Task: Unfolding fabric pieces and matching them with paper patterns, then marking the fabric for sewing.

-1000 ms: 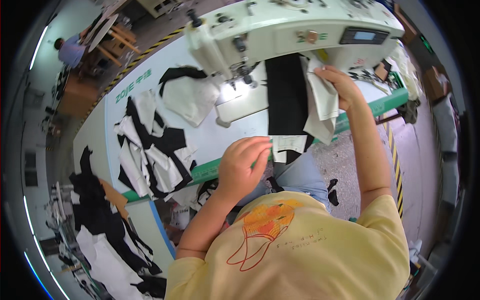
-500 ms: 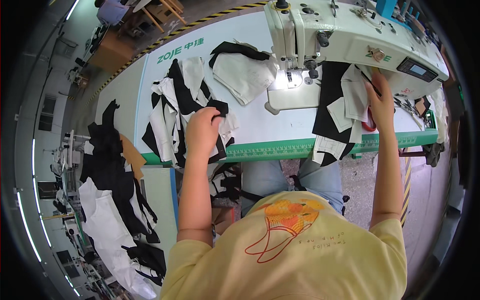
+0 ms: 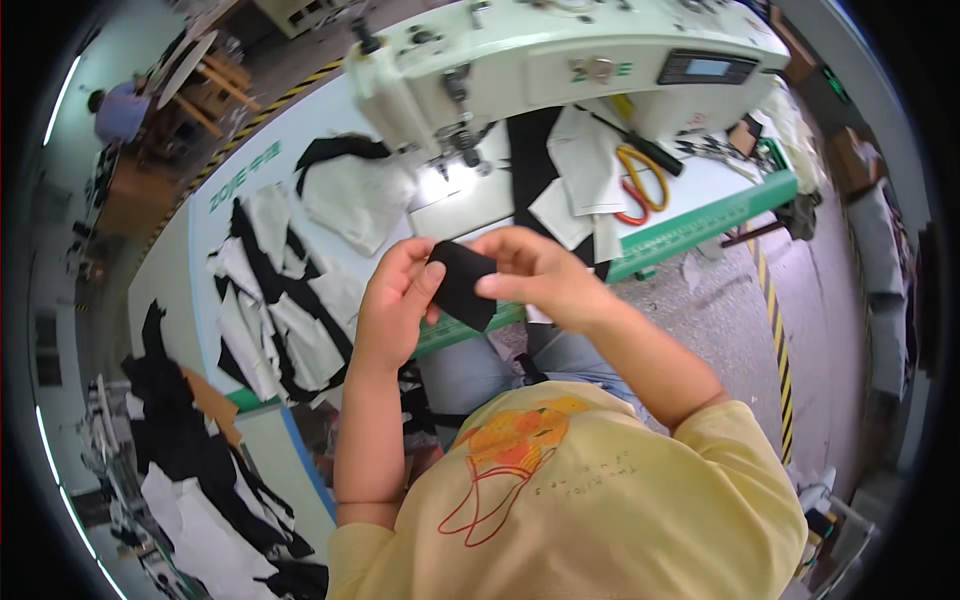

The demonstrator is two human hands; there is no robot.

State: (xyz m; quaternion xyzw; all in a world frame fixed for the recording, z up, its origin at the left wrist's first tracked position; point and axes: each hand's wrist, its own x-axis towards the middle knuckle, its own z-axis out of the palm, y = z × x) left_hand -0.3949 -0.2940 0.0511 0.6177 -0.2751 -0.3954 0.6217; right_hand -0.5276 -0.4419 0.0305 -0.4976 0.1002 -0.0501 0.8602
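**Black cloth held between both hands at front edge of worktop**

The small black cloth (image 3: 463, 285) is raised between the left hand (image 3: 403, 290) and the right hand (image 3: 530, 270), in line with the green front edge (image 3: 690, 228) of the worktop (image 3: 272, 152). The left hand grips its left side, thumb on the near face and fingers curled behind. The right hand pinches its right side, thumb at the margin and fingers bent above; some fingertips are hidden.

Both elbows are bent. The left forearm stands nearly upright in view; the right one slants inward from the right.

A white sewing machine (image 3: 560, 75) occupies the far side of the worktop, its lamp lit at the needle. Right of the needle lie a black strip (image 3: 532, 150) and white pieces (image 3: 585, 165); scissors (image 3: 659, 178) with red and orange handles are just beside these. A heap of black and white cut pieces (image 3: 308, 340) lies to the left; a white piece with a black edge (image 3: 350, 200) lies between heap and machine.

More black and white fabric (image 3: 190, 520) is at lower left. Yellow-and-black tape (image 3: 775, 330) marks the grey floor (image 3: 690, 300). Another person (image 3: 122, 115), in blue, is in the far left background.
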